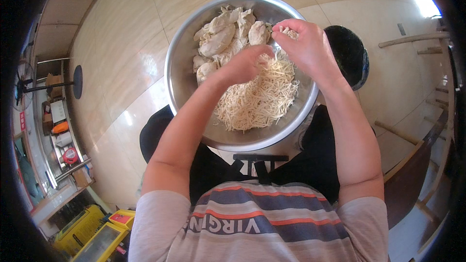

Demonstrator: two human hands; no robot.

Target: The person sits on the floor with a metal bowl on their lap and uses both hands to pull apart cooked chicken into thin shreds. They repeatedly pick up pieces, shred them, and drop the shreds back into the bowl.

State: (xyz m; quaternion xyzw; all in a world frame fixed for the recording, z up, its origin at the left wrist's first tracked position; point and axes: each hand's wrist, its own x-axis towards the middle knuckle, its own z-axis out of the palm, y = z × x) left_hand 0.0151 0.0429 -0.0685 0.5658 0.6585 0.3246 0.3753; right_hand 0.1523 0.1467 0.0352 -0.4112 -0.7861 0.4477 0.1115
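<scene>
A large stainless steel bowl (238,147) stands before me between my knees. Pale cooked chicken pieces (217,40) lie along its far left side, and a heap of thin pale shreds (255,102) fills the near right part. My left hand (249,63) hovers over the upper edge of the heap; it is blurred, and its fingertips are partly hidden. Over the bowl's far right rim, my right hand (305,45) pinches a small shredded pale piece (290,32) between thumb and fingers. One more chicken chunk (259,32) lies just left of that hand.
A dark round bucket or bin (346,56) stands on the tiled floor right of the bowl. Wooden chairs (415,174) are at the right. Shelving with assorted goods (60,127), a fan (23,85) and yellow cases (80,225) line the left side.
</scene>
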